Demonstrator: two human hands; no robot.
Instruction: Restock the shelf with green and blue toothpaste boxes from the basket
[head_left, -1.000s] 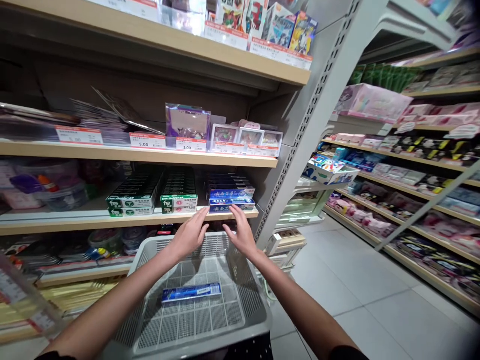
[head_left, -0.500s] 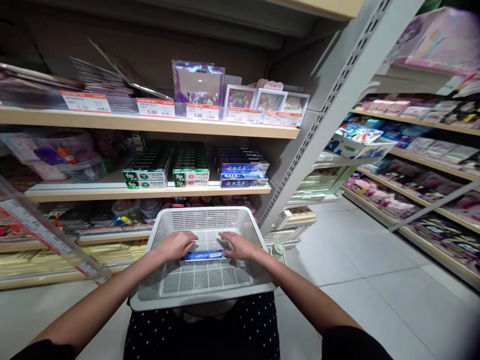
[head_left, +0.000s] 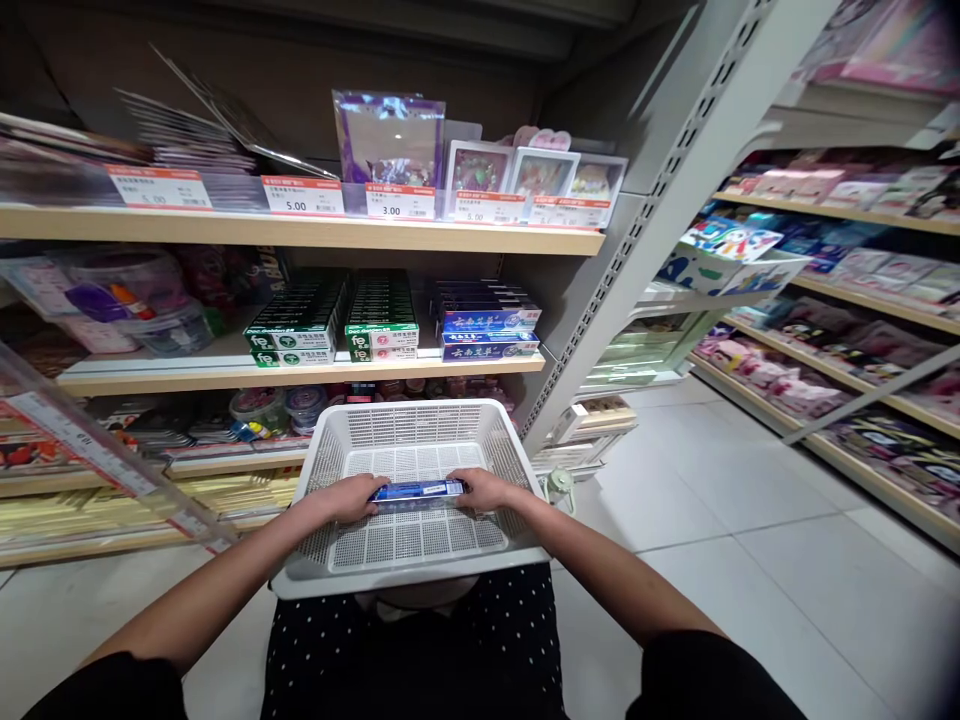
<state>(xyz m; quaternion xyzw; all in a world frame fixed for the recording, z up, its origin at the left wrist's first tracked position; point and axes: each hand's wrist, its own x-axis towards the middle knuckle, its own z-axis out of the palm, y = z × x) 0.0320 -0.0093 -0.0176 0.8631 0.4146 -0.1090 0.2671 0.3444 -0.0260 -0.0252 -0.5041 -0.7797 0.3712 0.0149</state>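
Note:
A white mesh basket (head_left: 405,578) rests at my lap. Inside it, low over the mesh floor, is a long blue toothpaste box (head_left: 418,491), lying crosswise. My left hand (head_left: 349,498) is closed on its left end, and my right hand (head_left: 484,490) grips the right end. Both thumbs sit near the top of the box. Whether its underside touches the basket floor I cannot tell.
Ahead, a shelf (head_left: 337,375) carries stacks of green toothpaste boxes (head_left: 296,340) and blue ones (head_left: 491,335). Above are price tags (head_left: 397,200) and small framed boxes. A grey slotted post (head_left: 645,240) stands right, with a tiled aisle (head_left: 697,500) beyond.
Both hands have closed on the ends of the toothpaste box, which has shifted slightly upward in view and shows more of its upper side. The view has tilted a little.

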